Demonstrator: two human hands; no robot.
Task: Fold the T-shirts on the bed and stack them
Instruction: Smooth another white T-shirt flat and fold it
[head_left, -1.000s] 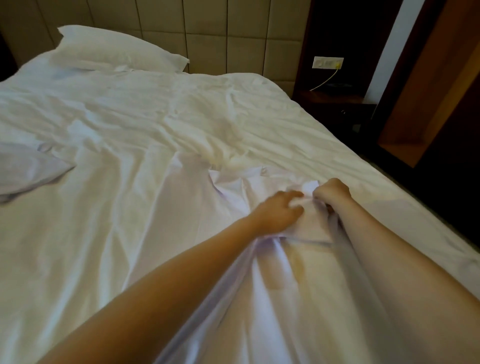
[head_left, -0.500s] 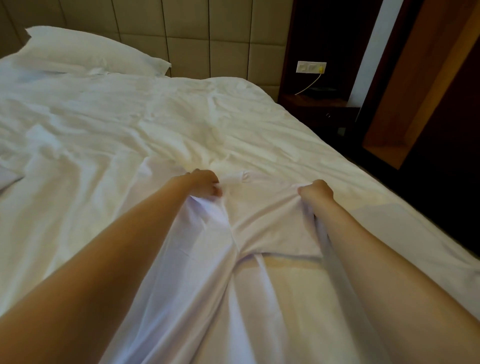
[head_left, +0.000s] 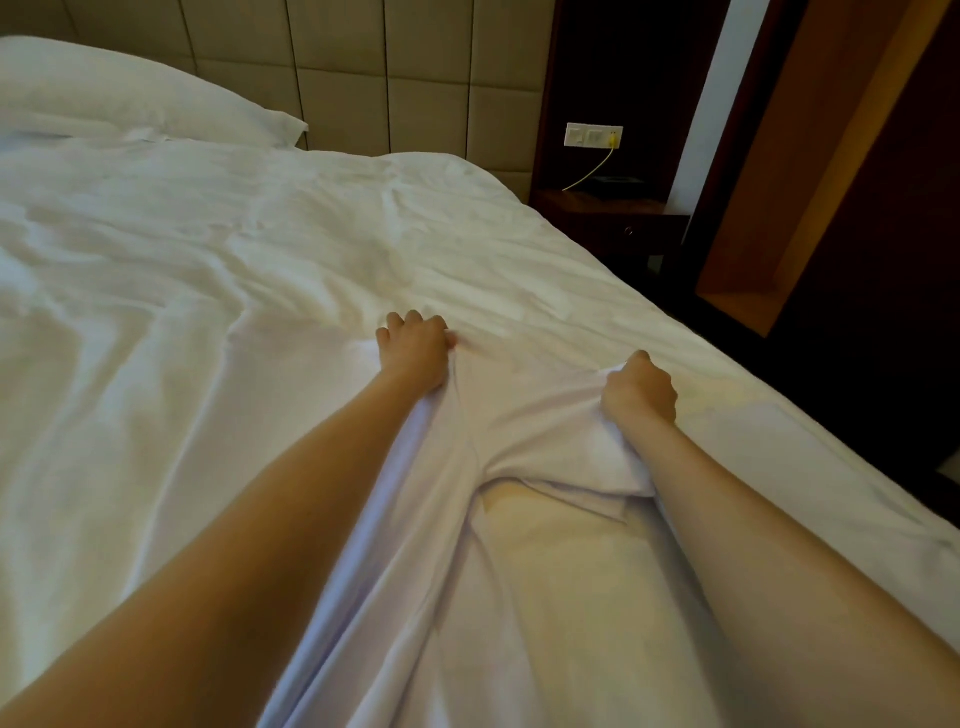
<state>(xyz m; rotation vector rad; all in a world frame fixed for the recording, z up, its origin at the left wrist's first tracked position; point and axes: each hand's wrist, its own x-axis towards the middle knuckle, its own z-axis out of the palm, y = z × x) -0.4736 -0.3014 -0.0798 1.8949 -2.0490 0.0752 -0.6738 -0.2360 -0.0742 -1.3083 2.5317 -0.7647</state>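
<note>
A white T-shirt lies stretched toward me across the white bed, its cloth running down between my forearms. My left hand grips the shirt's far left edge with curled fingers. Off to the right, my right hand clenches the shirt's far right edge in a fist. The span of cloth between the two hands is pulled fairly taut, and a folded flap of it shows below my right wrist. No other T-shirt is in view.
A white pillow lies at the head of the bed against a padded headboard. Right of the bed stand a dark nightstand and a wall socket with a yellow cable. The bed's right edge drops to dark floor.
My hands were close together on bunched cloth a second ago. The left hand has moved left and away from me, spreading the shirt's far edge wide. The view has shifted right.
</note>
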